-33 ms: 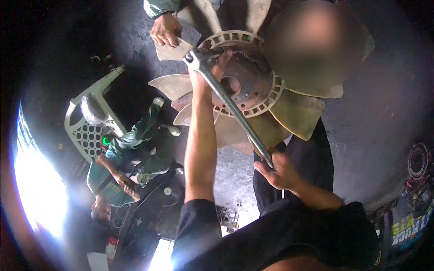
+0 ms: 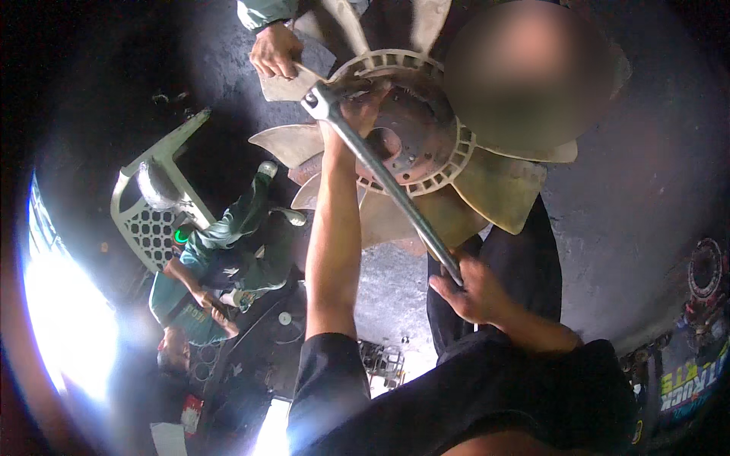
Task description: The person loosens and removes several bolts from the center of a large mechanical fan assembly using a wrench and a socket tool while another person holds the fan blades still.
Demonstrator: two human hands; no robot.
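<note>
A large cooling fan with pale blades (image 2: 502,186) and a rusty brown hub (image 2: 430,129) stands before me. Across its face slants a long steel breaker bar (image 2: 391,182). My right hand (image 2: 479,292) is closed round the bar's lower end. Up by the bar's forked head, my left hand (image 2: 356,114) reaches to the hub with curled fingers; the bar and shadow partly hide what they grip. Another person's hand (image 2: 275,52), in a pale green sleeve, holds a blade at the upper left.
A seated person in green (image 2: 186,308) is on the left, next to a white plastic chair (image 2: 144,220). Another person's blurred head (image 2: 532,76) is close behind the fan at upper right. A round ring-shaped part (image 2: 706,270) stands at far right.
The bar's forked head has shifted slightly left, and my left hand and forearm have moved a little with it. My right hand keeps its grip, moving only slightly.
</note>
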